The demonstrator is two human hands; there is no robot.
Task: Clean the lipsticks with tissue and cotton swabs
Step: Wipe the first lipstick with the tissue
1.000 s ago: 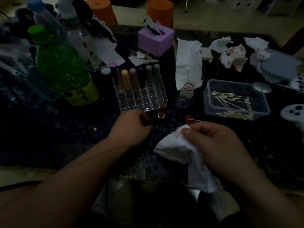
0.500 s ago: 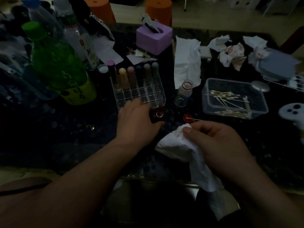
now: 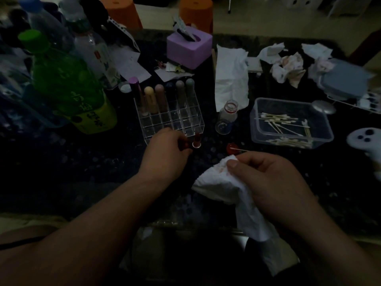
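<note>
Where my arms come in: both forearms cross the near edge of the dark table [image 3: 61, 162]
Right hand [image 3: 274, 186]: curled, thumb pinching a white tissue [image 3: 218, 184] smeared reddish near the thumb; its loose end hangs off the near edge
Cotton swab [image 3: 240, 150]: sticks out of the same fingers, tip pointing left over a small red cap [image 3: 230, 147] lying on the table
Left hand [image 3: 165, 155]: fingers closed round a small dark red piece [image 3: 184, 145]; cap or tube, I cannot tell in this dim light
Open lipstick [image 3: 196, 140]: upright on the table just beside my left fingertips; touching or not, I cannot tell
In the way: my left hand hides the front left corner of the clear organizer [image 3: 175, 120]
Organizer's back row: capped lipsticks [image 3: 160, 98] standing side by side
Glass bottle [image 3: 225, 118]: small, between the organizer and the plastic box [image 3: 323, 129]
Plastic box: clear, with loose swabs [image 3: 276, 120] lying in it
White controller [image 3: 367, 139]: at the right edge, near the box
Green bottle [image 3: 68, 85]: left of the organizer, clear bottles [image 3: 92, 50] behind it
Flat tissue [image 3: 231, 77]: spread out behind the glass bottle
Purple box [image 3: 188, 50]: behind the organizer, paper scraps at its foot
Crumpled tissues [image 3: 288, 69]: far right, stained pink, beside a grey lid [image 3: 346, 79]
Orange stools [image 3: 195, 11]: beyond the table's far edge
</note>
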